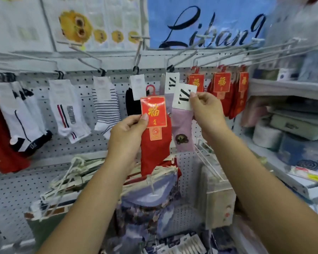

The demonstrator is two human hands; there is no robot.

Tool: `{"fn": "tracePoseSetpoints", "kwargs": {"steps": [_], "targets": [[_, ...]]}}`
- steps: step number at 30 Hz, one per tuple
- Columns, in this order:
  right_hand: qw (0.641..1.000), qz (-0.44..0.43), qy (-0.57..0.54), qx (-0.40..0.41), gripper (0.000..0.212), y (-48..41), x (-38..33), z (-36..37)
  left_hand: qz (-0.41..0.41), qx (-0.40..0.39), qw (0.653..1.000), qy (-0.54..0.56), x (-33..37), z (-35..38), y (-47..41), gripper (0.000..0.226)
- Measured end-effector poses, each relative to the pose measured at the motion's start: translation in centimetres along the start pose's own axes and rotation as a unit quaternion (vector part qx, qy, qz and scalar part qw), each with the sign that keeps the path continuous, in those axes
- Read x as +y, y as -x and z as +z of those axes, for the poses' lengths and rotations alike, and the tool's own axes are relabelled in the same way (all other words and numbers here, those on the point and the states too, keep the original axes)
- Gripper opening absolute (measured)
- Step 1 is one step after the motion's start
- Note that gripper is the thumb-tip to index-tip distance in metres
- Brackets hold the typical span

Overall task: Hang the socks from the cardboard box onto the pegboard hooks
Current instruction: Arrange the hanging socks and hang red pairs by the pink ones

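"Red pair of socks with the gold-print card (155, 143) — who has it?"

"Your left hand (128, 129) holds it up in front of the white pegboard (81, 147), thumb on the card."

"And my right hand (206, 109)?"

"It pinches the white striped card (184, 97) on the purple sock with the bear patch (184, 123). I cannot tell if that sock is on a hook."

"What now?"

"I think you should settle the purple one first. Then lift the red pair to the long wire hook (194, 61) where the other red socks with gold cards (221, 85) hang. Point its small pink plastic hanger (151, 88) at the wire tip — then slide it right back."

"And the box?"

"I cannot see it."
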State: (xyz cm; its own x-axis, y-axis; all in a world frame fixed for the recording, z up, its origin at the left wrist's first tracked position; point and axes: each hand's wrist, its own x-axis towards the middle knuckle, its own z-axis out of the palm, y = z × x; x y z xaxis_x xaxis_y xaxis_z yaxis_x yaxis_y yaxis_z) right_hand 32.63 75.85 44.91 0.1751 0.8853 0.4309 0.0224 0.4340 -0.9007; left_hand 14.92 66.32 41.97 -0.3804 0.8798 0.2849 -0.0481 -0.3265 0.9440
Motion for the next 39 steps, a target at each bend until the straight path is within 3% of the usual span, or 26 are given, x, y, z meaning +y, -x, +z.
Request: {"fn": "tracePoseSetpoints", "kwargs": {"steps": [4,8,11,13,22,29,35,39], "targets": [[0.999,-0.005,0.035,0.005,0.034,-4.0,-0.5,1.5,0.017,-0.019,1.0,-0.011,0.3,0.4,-2.4,0.008],[0.998,-0.012,0.06,-0.002,0.022,-7.1,-1.8,2.8,0.025,-0.023,0.999,-0.019,0.7,0.9,-3.9,0.008],[0.993,-0.037,0.103,-0.041,0.025,-8.4,-2.0,3.2,0.028,-0.021,0.999,-0.023,0.7,1.4,-4.7,0.009],[0.992,-0.029,0.105,-0.065,0.017,-8.9,-1.2,3.2,0.028,-0.005,0.999,-0.018,0.6,1.7,-5.2,0.007],[0.992,-0.037,0.075,-0.092,0.019,-10.5,0.4,3.1,0.023,0.04,0.999,0.009,0.0,2.8,-6.2,0.007],[0.991,-0.091,0.092,-0.038,0.029,-7.7,1.4,0.8,0.01,0.036,0.999,0.013,-0.8,4.1,-6.3,0.01],[0.985,-0.035,0.015,-0.17,0.027,-3.3,1.7,-3.6,-0.018,-0.011,1.0,0.011,-2.1,7.1,-5.8,0.013],[0.979,-0.006,0.0,-0.201,0.025,-2.5,2.6,-6.4,-0.02,-0.046,0.999,-0.004,-2.8,10.4,-5.1,0.015]]}}
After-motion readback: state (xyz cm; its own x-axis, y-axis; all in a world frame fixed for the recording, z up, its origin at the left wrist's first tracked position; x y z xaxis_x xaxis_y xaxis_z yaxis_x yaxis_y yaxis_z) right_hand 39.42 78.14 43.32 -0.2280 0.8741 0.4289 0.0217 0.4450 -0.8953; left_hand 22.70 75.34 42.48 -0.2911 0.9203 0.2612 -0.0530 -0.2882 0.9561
